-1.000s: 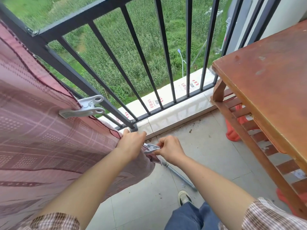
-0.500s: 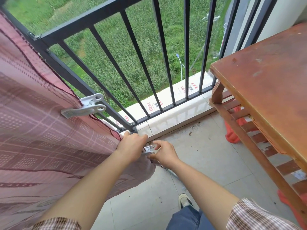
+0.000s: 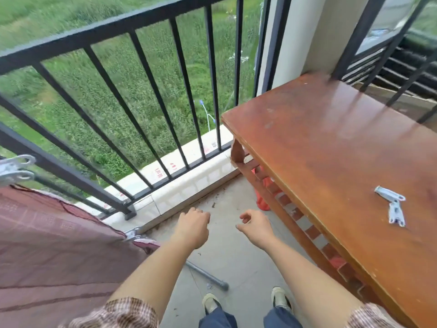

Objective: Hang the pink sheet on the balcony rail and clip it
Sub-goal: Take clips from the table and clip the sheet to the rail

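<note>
The pink checked sheet (image 3: 52,245) hangs over the black balcony rail (image 3: 113,31) at the left. A silver clip (image 3: 15,170) grips its upper edge at the far left. A second silver clip (image 3: 133,233) sits on the sheet's lower right corner. My left hand (image 3: 192,227) hovers to the right of that corner with loosely curled fingers and holds nothing. My right hand (image 3: 254,224) hangs beside it, also empty and loosely curled. Two spare silver clips (image 3: 391,204) lie on the wooden table (image 3: 331,143) at the right.
The table's slatted lower shelf (image 3: 293,209) has red cloth (image 3: 262,200) under it. A grey pole (image 3: 208,276) lies on the tiled floor by my shoes (image 3: 211,301). A white pillar (image 3: 298,31) and a dark louvred frame (image 3: 390,60) stand behind the table.
Both hands have let go of the lower clip, which now stays on the sheet's corner, and pulled away to the right. My view has swung right, bringing the table's clips into sight.
</note>
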